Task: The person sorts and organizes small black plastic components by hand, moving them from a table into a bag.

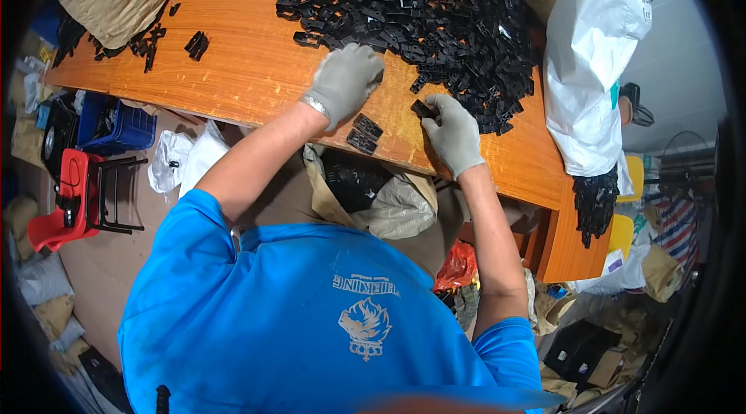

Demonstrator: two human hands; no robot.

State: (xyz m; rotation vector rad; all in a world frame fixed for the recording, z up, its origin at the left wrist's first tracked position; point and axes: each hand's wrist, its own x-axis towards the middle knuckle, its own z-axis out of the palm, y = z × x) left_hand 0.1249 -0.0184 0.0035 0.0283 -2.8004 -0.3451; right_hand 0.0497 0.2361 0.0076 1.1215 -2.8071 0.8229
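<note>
Small flat black plastic clip (422, 108), rectangular and dull, pinched at the fingertips of the gloved right hand (454, 132), just off the near edge of the big heap of black clips (435, 17) on the orange wooden table (249, 72). Fingers curled closed round it, thumb on top. Left hand (346, 80), in a matching grey glove, lying palm down at the heap's edge, fingers bent over the nearest pieces; whether anything is actually gripped beneath, impossible to tell. Two assembled clips (364, 132) lying flat near the table's front edge, between the wrists. Exact shape of the held piece hard to make out, possibly slotted, mostly covered by the glove. Heap cut off at the top rim. Sack (373, 196) below the table half hidden by the tabletop.
</note>
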